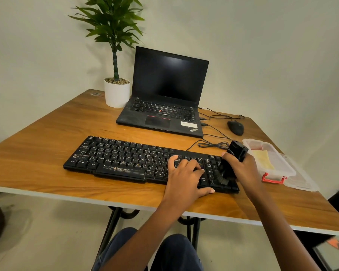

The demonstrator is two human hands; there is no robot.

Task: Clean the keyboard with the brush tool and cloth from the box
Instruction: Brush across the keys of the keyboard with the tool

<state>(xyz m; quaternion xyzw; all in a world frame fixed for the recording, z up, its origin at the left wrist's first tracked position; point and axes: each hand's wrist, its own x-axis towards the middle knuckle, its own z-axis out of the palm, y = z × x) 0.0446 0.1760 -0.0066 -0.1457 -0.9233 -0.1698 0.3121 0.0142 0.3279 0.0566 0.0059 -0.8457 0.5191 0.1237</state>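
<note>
Wood-grain surface (pixel 47 137) stood against a pale wall, and the black keyboard (pixel 115 157) lay across the middle of the frame, close to the near edge. At the keyboard's right end, the right grip (pixel 245 169) was clamped round the black brush tool (pixel 235 155), with the bristles (pixel 221 176) bent down onto the number keys. Just left of the brush, the left grip (pixel 184 173) lay flat on the keys with fingers straight and spread, holding nothing and apparently steadying the board. The clear box (pixel 282 169) sat open at the right of the frame, just beside the right grip, with the yellow cloth (pixel 264 159) lying inside it. Wiping looked not yet begun.

Several things could have gone wrong from there. The bristles were already splayed, so too much pressure might have lifted a keycap or packed dust deeper between the keys. A stroke toward the left would have driven debris under the resting fingers. Had the left grip lifted, a firm sweep might have slid the keyboard toward the near edge. A wide backswing of the right wrist could have knocked the box. The looped cable (pixel 213 145) behind the keyboard might have snagged the tool.
</note>
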